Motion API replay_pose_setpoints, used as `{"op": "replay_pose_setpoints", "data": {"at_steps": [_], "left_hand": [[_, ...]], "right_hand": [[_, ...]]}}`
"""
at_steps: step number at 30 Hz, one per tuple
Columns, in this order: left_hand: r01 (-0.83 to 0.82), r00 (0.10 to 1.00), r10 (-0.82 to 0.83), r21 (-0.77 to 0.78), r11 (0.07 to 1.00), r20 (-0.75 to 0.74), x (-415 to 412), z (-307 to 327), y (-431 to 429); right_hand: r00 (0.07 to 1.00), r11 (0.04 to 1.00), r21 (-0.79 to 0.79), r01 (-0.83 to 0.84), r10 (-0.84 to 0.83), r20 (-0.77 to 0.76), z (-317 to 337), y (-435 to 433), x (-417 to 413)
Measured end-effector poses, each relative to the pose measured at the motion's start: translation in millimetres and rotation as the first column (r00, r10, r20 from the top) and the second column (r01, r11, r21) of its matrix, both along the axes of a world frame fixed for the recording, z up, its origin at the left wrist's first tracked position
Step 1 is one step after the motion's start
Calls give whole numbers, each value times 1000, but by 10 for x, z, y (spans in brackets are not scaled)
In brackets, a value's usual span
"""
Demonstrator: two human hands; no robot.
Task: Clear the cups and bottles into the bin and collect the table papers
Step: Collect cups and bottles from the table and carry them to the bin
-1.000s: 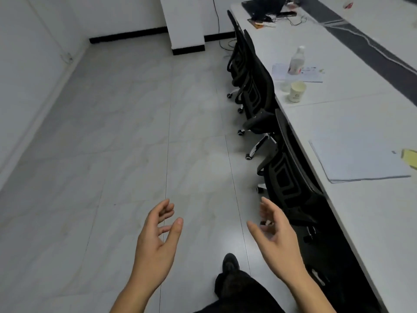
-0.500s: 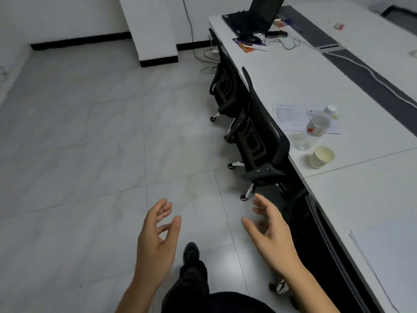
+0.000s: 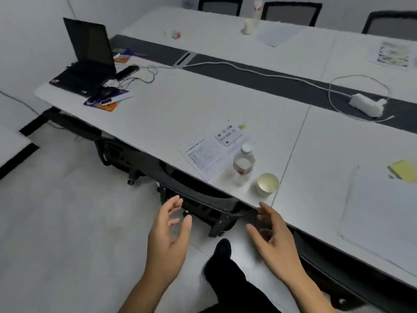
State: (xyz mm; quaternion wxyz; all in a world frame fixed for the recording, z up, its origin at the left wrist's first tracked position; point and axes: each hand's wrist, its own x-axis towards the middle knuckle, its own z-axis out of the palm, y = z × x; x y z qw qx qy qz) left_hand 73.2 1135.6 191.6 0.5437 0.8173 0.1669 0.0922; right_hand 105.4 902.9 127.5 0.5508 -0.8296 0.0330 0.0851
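A person stands beside a long white table. Both hands are held out in the air, low, in front of the table's near edge. The left hand is open with its fingers spread loose, and it holds nothing. The right hand is open too, with soft bent fingers and nothing in it. It is near the table's edge but does not touch it.

A clear plastic bottle with a white cap and a red label stands upright near the table's edge. The words on the label are too blurry to read. Just beside it, to the right, stands a small cream paper cup, open at the top. A white printed sheet of paper lies flat under and to the left of the bottle. It has lines of small print that cannot be read. A smaller sheet with dark round dots lies on top of it, farther back.

More to the right lies a big stack of plain white papers, with a yellow sticky pad just behind it.

A black mesh office chair is pushed in under the table, just past the hands. At the far left end sits an open black laptop. A white power strip with a long white cord lies on the dark middle stripe.
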Motion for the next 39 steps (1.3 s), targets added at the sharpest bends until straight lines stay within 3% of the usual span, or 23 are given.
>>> {"op": "replay_pose_setpoints", "data": {"at_steps": [4, 10, 18, 24, 30, 34, 39], "left_hand": [[169, 985, -171, -41, 985, -30, 878, -168, -20], [426, 898, -420, 25, 904, -129, 1716, -313, -25], [663, 682, -603, 2, 749, -413, 2396, -1071, -303], [665, 711, -593, 86, 742, -377, 2578, -1338, -499], [626, 726, -564, 39, 779, -395, 2759, -1319, -358], [598, 733, -554, -12, 801, -394, 2869, -1114, -136], [500, 826, -491, -45, 865, -277, 2958, -522, 104]], "right_hand": [[989, 990, -8, 141, -141, -46, -168, 67, 583], [954, 955, -41, 293, -295, -46, -172, 103, 1089], [856, 849, -222, 479, -508, -95, -584, 92, 1210], [813, 814, -264, 518, -564, -143, -958, 250, 1246], [799, 807, -281, 519, -575, -175, -1118, 431, 1494], [806, 827, -268, 493, -551, -215, -973, 474, 1557], [812, 814, -209, 542, -571, -117, -465, 610, 1612]]}}
